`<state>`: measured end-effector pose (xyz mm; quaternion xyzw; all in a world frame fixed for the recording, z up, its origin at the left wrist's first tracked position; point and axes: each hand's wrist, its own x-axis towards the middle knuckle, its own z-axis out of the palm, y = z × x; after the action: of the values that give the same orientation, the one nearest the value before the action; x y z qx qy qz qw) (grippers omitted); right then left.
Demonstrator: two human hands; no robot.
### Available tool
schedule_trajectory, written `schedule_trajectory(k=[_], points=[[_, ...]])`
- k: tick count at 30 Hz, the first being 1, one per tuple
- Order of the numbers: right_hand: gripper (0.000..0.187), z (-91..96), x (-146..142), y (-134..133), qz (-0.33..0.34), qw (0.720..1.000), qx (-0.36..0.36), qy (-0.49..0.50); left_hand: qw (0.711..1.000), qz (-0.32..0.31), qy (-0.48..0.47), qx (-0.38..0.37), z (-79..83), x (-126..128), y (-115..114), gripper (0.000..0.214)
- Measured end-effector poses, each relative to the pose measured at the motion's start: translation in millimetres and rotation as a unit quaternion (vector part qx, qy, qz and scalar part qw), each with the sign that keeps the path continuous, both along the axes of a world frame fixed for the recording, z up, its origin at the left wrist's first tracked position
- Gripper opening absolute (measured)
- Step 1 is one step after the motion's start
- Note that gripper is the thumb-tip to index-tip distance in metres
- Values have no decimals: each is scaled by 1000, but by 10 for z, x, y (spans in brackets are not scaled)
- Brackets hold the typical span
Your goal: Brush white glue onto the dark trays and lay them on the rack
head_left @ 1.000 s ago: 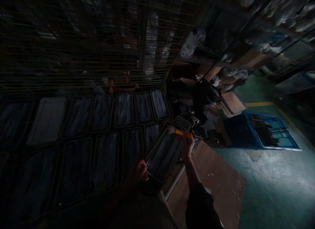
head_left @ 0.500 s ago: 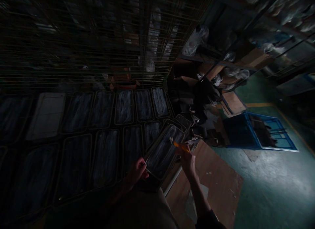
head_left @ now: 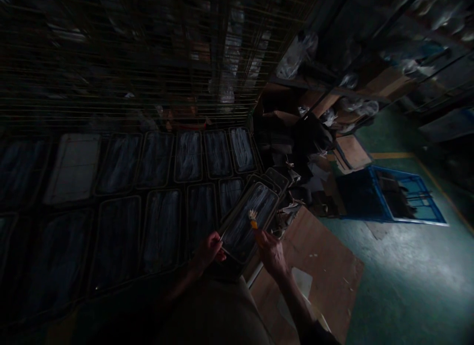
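Observation:
My left hand (head_left: 210, 251) is closed on the near corner of a dark rectangular tray (head_left: 237, 234), which it holds tilted above the work surface. In my right hand (head_left: 270, 253) is a small brush (head_left: 253, 220) with an orange handle, fingers wrapped round it. Its pale bristles rest on the middle of the tray's dark, streaked face. The scene is very dim.
Rows of similar dark streaked trays (head_left: 163, 226) lie side by side to the left, one pale tray (head_left: 72, 167) among them. A wire rack (head_left: 148, 58) rises behind. To the right are a brown board (head_left: 318, 266), cluttered boxes (head_left: 311, 132) and a blue metal frame (head_left: 400, 196) on green floor.
My right hand has drawn the brush from the tray's far end down toward its middle. My left hand keeps its hold on the tray's near corner.

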<state>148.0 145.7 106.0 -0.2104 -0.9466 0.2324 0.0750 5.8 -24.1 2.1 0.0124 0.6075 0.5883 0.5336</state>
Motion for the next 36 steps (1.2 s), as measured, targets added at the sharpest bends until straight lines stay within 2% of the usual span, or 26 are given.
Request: schedule_trajectory(k=[2,4,6,8,10,13,16,18,21,23,25,30,34,36], points=[[31,16,161,-283,-1,999,-49,-16,1000,2,-9,4,0,-2,-6,36],[27,38,289,-486,-26,991,-131,-24,1000,-1,-15,14,5,-7,-16,36],[25,47,374,-568,-53,975,-215,-18,1000,-5,-17,24,17,-15,-29,36],[25,39,405,-508,-85,963,-255,4,999,-12,-10,28,34,-26,-36,35],[26,27,369,-320,-134,963,-230,36,999,-22,3,23,50,-37,-32,33],[29,25,196,81,-196,967,-136,86,999,-36,16,13,62,-45,-9,33],[31,31,-4,379,-203,970,-54,120,999,-30,15,13,66,-39,16,36],[31,18,-56,402,-188,975,-18,114,1000,-21,-3,8,82,-30,24,39],[28,-28,61,133,-138,987,-6,81,999,-4,-44,0,138,-13,12,42],[26,-53,231,-172,-91,994,-19,52,998,13,-67,13,189,-2,-13,42],[26,-53,401,-488,-76,996,-31,30,996,26,-82,32,232,9,-44,41],[23,52,579,-1038,-113,988,-108,7,994,37,-92,47,237,34,-102,42],[24,106,547,-1193,-164,965,-204,21,993,28,-96,57,179,28,-90,44],[26,87,539,-1177,-207,952,-220,52,993,19,-98,56,158,23,-63,44]])
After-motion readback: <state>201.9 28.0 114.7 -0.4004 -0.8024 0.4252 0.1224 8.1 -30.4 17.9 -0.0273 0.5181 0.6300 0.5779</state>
